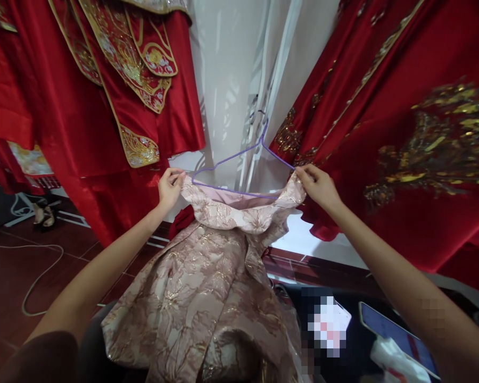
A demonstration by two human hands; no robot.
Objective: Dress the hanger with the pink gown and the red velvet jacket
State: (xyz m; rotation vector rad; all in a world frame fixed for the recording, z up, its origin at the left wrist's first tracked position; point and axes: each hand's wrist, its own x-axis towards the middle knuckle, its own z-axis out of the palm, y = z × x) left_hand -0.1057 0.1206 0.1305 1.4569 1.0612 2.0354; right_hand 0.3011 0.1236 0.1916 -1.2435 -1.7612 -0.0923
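A pink and gold brocade dress (207, 287) hangs from a thin purple wire hanger (239, 159) in front of me. My left hand (170, 187) pinches the dress's left shoulder where it meets the hanger's left end. At the hanger's right end my right hand (318, 186) grips the dress's right shoulder, fingers closed on the fabric. The skirt drapes down toward my lap.
Red satin garments with gold embroidery hang at the left (104, 96) and right (403, 133). A white curtain (239, 69) hangs behind the hanger. A white cable (40, 276) trails on the dark red floor. A phone (399, 335) lies at lower right.
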